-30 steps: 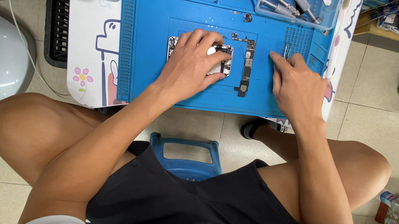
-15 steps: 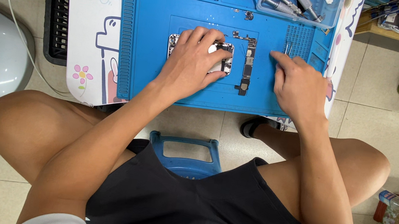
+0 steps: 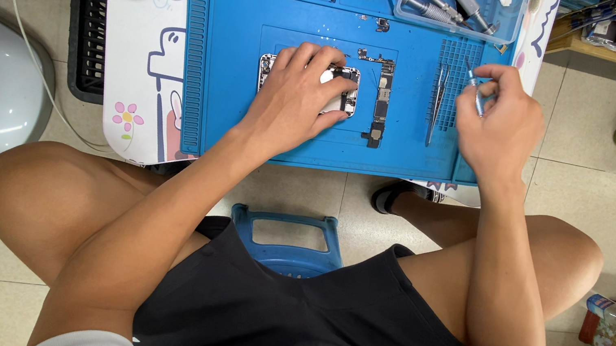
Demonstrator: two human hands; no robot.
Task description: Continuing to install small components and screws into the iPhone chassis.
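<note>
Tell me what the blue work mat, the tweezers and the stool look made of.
Blue work mat: likely silicone or rubber, matte, with moulded ridges and recesses. Tweezers: apparently metal, thin, grey with a dull sheen. Stool: seemingly moulded plastic, smooth blue with a cut-out handle.

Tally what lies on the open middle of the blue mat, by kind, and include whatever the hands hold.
Opened phone body, under the left hand: 1
Circuit board: 1
Tweezers: 1
Thin tool, held in the right hand: 1
Total: 4
</note>
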